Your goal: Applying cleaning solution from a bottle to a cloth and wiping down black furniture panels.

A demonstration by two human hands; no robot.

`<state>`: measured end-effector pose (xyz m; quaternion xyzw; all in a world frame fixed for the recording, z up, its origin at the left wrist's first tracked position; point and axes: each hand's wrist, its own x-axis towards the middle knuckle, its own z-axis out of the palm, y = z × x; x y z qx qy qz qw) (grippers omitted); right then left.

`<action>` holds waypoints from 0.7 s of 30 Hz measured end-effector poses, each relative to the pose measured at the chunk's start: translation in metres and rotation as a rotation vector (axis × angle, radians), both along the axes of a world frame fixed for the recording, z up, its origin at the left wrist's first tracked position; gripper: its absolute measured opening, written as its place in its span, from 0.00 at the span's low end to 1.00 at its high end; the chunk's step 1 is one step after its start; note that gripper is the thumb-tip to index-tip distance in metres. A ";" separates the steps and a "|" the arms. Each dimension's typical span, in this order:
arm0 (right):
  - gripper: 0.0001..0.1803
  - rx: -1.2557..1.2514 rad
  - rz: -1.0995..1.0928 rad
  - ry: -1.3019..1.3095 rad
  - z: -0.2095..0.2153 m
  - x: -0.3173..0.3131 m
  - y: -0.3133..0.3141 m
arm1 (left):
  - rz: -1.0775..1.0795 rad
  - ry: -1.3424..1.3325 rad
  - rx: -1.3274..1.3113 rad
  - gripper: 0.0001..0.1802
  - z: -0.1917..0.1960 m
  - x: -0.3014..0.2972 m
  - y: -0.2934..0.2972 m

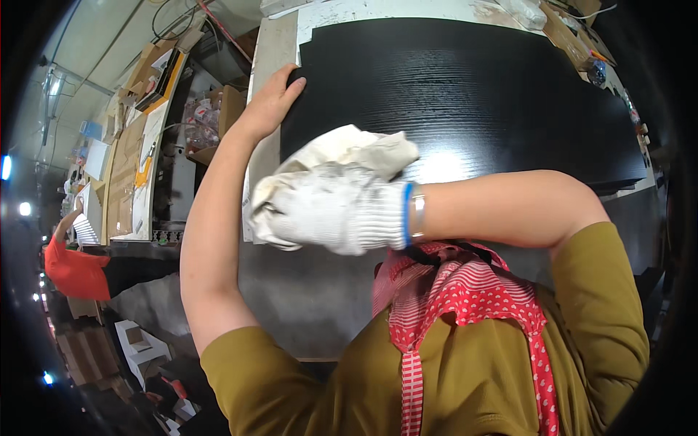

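Observation:
A large black board (465,94) with a fine grain lies flat on the workbench, and light glares off its near part. My bare left hand (276,102) is at the board's left edge, its fingers curled over the edge and the thumb on top. My right hand (327,207) wears a white knit glove with a blue cuff and grey smudges. It grips a crumpled off-white cloth (356,149) at the board's near left corner. The glove and cloth hide the right fingers and that corner.
The workbench (273,51) shows around the board. Tools and a bottle (598,73) stand at the far right. On the left are another bench (127,192), a cardboard box (231,116) with plastic inside, and a person in a red shirt (76,269).

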<state>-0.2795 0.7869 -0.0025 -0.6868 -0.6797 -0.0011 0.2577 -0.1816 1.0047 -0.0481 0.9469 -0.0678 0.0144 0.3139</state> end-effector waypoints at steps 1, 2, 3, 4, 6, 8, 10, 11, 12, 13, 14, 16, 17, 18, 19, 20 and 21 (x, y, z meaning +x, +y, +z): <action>0.07 -0.081 0.011 0.014 -0.001 0.002 -0.011 | 0.016 0.015 0.020 0.35 0.002 -0.002 -0.002; 0.07 -0.162 0.020 0.029 -0.001 0.006 -0.029 | 0.022 0.014 0.018 0.35 0.001 -0.004 -0.003; 0.08 -0.248 -0.044 -0.013 0.011 0.004 -0.052 | 0.021 -0.027 0.001 0.34 0.001 -0.007 -0.003; 0.09 -0.336 -0.129 -0.099 0.015 0.003 -0.072 | 0.019 -0.071 -0.016 0.33 0.003 -0.007 -0.006; 0.09 -0.094 -0.169 -0.175 0.011 0.006 -0.090 | 0.034 -0.090 -0.012 0.34 0.003 -0.005 -0.012; 0.07 -0.159 -0.108 -0.195 0.002 0.002 -0.063 | 0.001 -0.113 0.012 0.33 0.009 0.000 -0.017; 0.05 -0.168 -0.072 0.042 0.017 0.000 -0.019 | -0.030 0.022 0.015 0.35 0.024 -0.002 -0.030; 0.05 -0.068 -0.026 -0.002 0.007 -0.005 0.000 | 0.035 0.016 0.041 0.35 0.013 0.000 -0.019; 0.07 -0.012 -0.035 0.004 0.004 -0.004 0.005 | -0.008 -0.024 0.026 0.33 0.011 0.002 -0.021; 0.07 0.029 -0.094 -0.010 -0.001 -0.010 0.008 | 0.008 0.041 0.020 0.34 0.008 0.002 -0.014; 0.08 0.063 -0.164 -0.018 -0.013 -0.010 0.004 | 0.040 0.046 0.045 0.33 0.003 0.004 -0.013; 0.08 0.152 -0.164 0.375 -0.027 -0.009 -0.022 | 0.042 0.048 0.025 0.31 0.012 -0.010 -0.002; 0.09 0.001 -0.263 0.158 0.004 -0.003 -0.071 | 0.013 0.065 0.004 0.31 0.005 -0.002 -0.006; 0.10 0.020 -0.348 0.069 0.009 0.000 -0.113 | 0.009 0.080 -0.001 0.31 0.013 0.000 -0.012; 0.06 -0.107 -0.540 -0.122 0.014 0.008 -0.145 | 0.010 0.076 0.034 0.31 0.018 0.001 -0.014; 0.07 -0.086 -0.619 -0.139 0.018 0.011 -0.184 | 0.039 0.082 0.066 0.31 0.018 -0.003 -0.012; 0.08 -0.036 -0.710 -0.137 0.020 0.017 -0.224 | 0.017 0.035 0.135 0.30 0.019 -0.005 -0.005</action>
